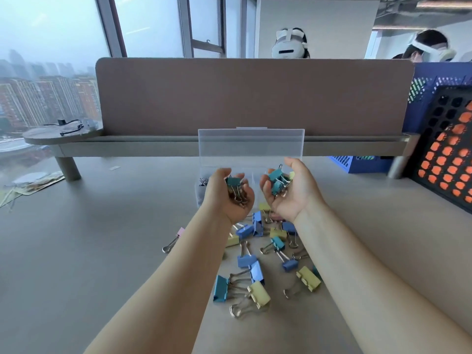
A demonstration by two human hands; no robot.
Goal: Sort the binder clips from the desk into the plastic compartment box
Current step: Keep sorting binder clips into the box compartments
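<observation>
**Binder clips (pixel 246 260) loose on the desk, a handful in each palm**

Binder clips in blue, yellow and teal lie in a scattered pile on the grey desk (pixel 102 238), between the person's two forearms and just in front of the clear plastic compartment box (pixel 251 149). One pink clip (pixel 180 232) sits apart, just left of the left forearm.

Both hands are raised palm-up over the near edge of the box. The left hand (pixel 231 198) is cupped, fingers curled round a dark teal clip (pixel 232 181) with a tangle of wire handles beneath it. The right hand (pixel 290 192) is cupped too – fingers bent upward round several teal clips (pixel 277 178) that rest in the palm.

The box's lid stands open and upright against the brown divider panel (pixel 255 95). Most of the base is hidden by the hands; a left compartment shows small black clips (pixel 203 180).

At the right edge stand a blue crate (pixel 362 164) and a black crate (pixel 444 149). Beyond the divider – two people wearing white headsets.
</observation>
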